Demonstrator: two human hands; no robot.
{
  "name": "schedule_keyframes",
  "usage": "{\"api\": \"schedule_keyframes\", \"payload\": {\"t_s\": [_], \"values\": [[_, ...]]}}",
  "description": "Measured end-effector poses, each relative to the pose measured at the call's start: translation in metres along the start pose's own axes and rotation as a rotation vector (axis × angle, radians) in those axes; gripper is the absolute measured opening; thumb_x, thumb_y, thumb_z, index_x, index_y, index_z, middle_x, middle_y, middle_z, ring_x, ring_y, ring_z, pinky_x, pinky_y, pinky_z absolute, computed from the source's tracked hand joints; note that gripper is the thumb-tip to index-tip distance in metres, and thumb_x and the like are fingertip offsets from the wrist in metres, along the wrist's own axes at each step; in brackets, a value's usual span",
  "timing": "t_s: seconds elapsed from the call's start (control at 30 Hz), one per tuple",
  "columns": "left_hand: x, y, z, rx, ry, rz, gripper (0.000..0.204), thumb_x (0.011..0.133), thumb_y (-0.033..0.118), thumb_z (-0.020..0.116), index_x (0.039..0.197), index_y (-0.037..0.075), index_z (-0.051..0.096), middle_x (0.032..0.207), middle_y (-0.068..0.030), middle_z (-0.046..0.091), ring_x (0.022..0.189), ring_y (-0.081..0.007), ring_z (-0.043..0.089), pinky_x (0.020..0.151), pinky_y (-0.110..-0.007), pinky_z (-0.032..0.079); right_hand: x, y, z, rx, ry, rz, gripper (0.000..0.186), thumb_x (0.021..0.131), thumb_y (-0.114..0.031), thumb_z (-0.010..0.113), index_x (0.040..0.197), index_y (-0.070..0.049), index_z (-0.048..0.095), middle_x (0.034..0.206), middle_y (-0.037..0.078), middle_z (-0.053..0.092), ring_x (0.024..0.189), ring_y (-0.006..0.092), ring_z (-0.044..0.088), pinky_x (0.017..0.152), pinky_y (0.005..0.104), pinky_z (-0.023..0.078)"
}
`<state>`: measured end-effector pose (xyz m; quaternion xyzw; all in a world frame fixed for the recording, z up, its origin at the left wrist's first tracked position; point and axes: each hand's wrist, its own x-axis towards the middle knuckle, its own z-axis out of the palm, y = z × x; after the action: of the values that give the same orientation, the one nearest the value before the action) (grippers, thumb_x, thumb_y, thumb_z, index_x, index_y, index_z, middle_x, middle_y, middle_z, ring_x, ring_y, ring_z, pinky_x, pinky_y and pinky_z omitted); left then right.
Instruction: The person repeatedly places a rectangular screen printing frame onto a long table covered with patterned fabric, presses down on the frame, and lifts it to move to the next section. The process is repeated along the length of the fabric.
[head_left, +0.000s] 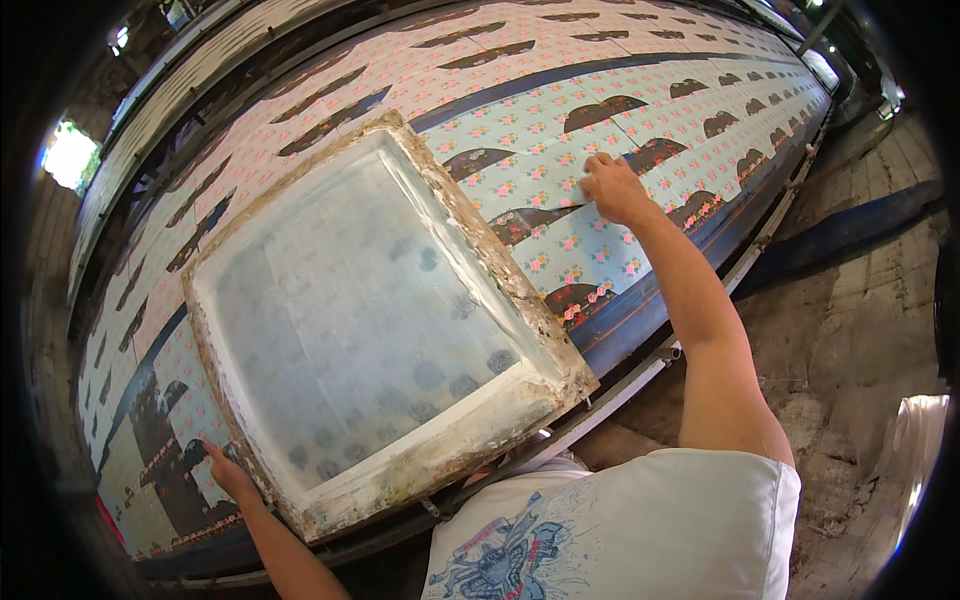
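Observation:
A large screen-printing frame (568, 345) with a worn, crusted wooden rim and cloudy pale mesh lies tilted across the near part of a long table. To its right, my right hand (612, 190) is closed, fingertips pinched at the edge of a light blue floral fabric panel (545, 185). A dark line shows under that edge, as if it is slightly raised. My left hand (230, 472) is beside the frame's lower left side, index finger stretched out over light blue panels (190, 410). Its other fingers are partly hidden.
Rows of pink floral panels (340, 90) cover the far side, with dark curved gaps between panels. A metal rail (630, 375) runs along the table's near edge. A worn plank floor (850, 290) lies to the right, with another slatted long surface (190, 75) at far left.

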<state>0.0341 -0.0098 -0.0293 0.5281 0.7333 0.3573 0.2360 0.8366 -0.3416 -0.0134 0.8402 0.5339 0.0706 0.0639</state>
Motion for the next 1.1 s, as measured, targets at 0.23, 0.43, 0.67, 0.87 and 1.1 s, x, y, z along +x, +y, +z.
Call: {"api": "schedule_keyframes", "payload": {"t_s": [0.23,0.43,0.67,0.87,1.1], "values": [[0.030,-0.031,-0.008,0.021,-0.137,-0.039,0.079,0.116,0.066,0.039,0.166,0.006,0.050,0.129,-0.0142,0.066,0.093,-0.0250,0.056,0.112,-0.050,0.045,-0.026,0.019,-0.023,0.187,0.272,0.130,0.021,0.085,0.004,0.070,0.097,-0.011,0.079,0.116,0.009,0.073,0.120,0.0334,0.065,0.103,0.0494,0.051],[0.011,-0.018,-0.015,-0.182,-0.134,-0.187,0.085,0.114,0.068,0.045,0.147,-0.008,0.065,0.129,-0.0103,0.071,0.109,-0.0220,0.063,0.100,-0.034,0.049,-0.072,-0.091,-0.075,0.644,0.414,-0.154,0.032,0.086,0.011,0.068,0.112,-0.006,0.076,0.125,0.015,0.073,0.125,0.0390,0.065,0.105,0.0483,0.055],[0.018,-0.012,-0.007,-0.179,-0.151,-0.063,0.071,0.111,0.071,0.049,0.080,0.007,0.052,0.077,-0.0001,0.047,0.073,-0.0173,0.042,0.070,-0.041,0.036,-0.168,-0.308,-0.134,1.068,0.106,-0.699,0.032,0.087,-0.010,0.082,0.119,-0.008,0.080,0.121,0.015,0.075,0.114,0.0365,0.072,0.099,0.0470,0.058],[-0.009,0.008,-0.016,-0.236,-0.216,-0.035,0.078,0.114,0.061,0.045,0.132,-0.009,0.075,0.128,-0.0236,0.075,0.119,-0.0351,0.068,0.108,-0.043,0.046,-0.217,-0.384,-0.144,0.714,0.094,-0.723,0.040,0.082,-0.008,0.080,0.122,-0.008,0.078,0.126,0.014,0.074,0.118,0.0356,0.072,0.099,0.0467,0.056],[-0.022,0.017,-0.020,-0.096,-0.170,0.129,0.078,0.115,0.062,0.038,0.103,-0.006,0.076,0.106,-0.0266,0.075,0.103,-0.0422,0.070,0.093,-0.052,0.049,-0.214,-0.429,-0.146,0.579,0.170,-0.584,0.041,0.087,-0.001,0.066,0.125,-0.006,0.076,0.123,0.014,0.076,0.112,0.0353,0.073,0.094,0.0475,0.056]]}}
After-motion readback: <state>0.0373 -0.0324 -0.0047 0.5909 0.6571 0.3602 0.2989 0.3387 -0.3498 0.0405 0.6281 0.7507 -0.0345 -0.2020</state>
